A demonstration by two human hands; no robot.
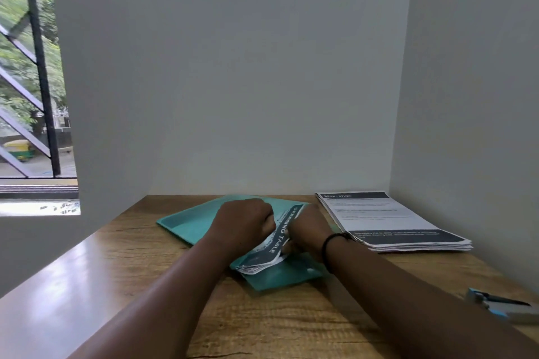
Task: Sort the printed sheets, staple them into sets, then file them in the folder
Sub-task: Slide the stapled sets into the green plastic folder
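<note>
A curled set of white printed sheets with a dark "DRESSING TABLE" header (272,245) lies on the open teal plastic folder (189,226) mid-worktop, gripped by the left hand (243,223) and right hand (309,230), fingers curled round it. A flat stack of printed sheets (388,220) lies far right; a grey-blue stapler (504,307) lies near right on the wooden worktop (131,271).

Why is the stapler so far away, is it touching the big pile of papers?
Apart. The head view shows bare wooden desk between the stapler and the paper pile.
</note>
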